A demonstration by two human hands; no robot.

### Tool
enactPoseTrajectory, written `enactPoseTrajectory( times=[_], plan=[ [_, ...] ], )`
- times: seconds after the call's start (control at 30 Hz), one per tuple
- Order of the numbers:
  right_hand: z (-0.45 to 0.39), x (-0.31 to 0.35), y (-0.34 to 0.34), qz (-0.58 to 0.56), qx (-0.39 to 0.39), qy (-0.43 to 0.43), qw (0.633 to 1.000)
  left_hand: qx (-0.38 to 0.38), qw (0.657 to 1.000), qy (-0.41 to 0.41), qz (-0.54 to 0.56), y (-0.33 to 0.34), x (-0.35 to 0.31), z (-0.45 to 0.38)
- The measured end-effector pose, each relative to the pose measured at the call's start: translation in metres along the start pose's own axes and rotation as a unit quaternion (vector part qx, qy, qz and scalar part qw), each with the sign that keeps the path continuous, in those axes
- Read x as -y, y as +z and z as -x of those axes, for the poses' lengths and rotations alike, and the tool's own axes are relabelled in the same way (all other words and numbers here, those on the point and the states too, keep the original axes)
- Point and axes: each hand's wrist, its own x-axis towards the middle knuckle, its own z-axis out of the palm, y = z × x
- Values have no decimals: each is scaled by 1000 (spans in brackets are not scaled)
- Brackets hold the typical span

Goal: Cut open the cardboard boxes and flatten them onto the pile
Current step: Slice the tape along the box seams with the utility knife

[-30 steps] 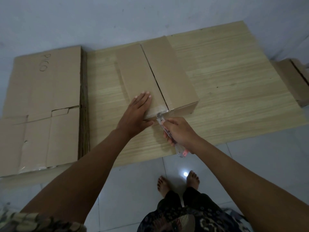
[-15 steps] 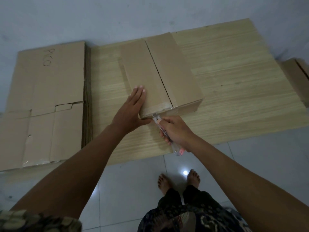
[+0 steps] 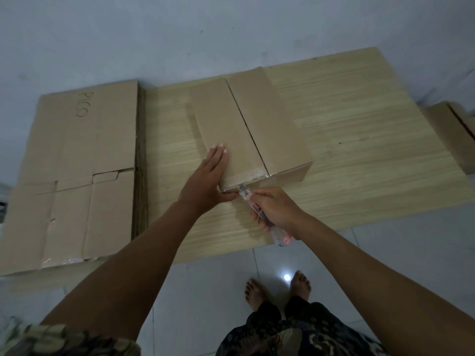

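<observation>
The cardboard box [image 3: 246, 129] lies closed on the wooden board [image 3: 359, 140], approx in the board's middle, w/ clear tape along its near edge. The left hand [image 3: 208, 181] rests flat on the box top at its near-left corner, fingers straight, thumb under the edge. The right hand [image 3: 276, 211] grips a clear cutter [image 3: 257, 214] w/ fingers curled round the handle; the blade tip touches the box's near taped edge. Left of the box, touching the board, is the pile of flattened cardboard [image 3: 77, 170]; its top sheet has handwriting, seems "PICO". Right of the box, past the board edge, another box [image 3: 455, 134] is partly in view
</observation>
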Motion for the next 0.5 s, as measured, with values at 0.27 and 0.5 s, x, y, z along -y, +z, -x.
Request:
enactPoseTrajectory(
  times=[0.27, 0.5],
  plan=[
    [1, -2, 8, 2, 0, -9, 1000, 49, 999, 9, 7, -8, 10, -3],
    [12, -2, -6, 9, 17, 4, 1000, 0, 1000, 5, -26, -6, -2, 3]
  ],
)
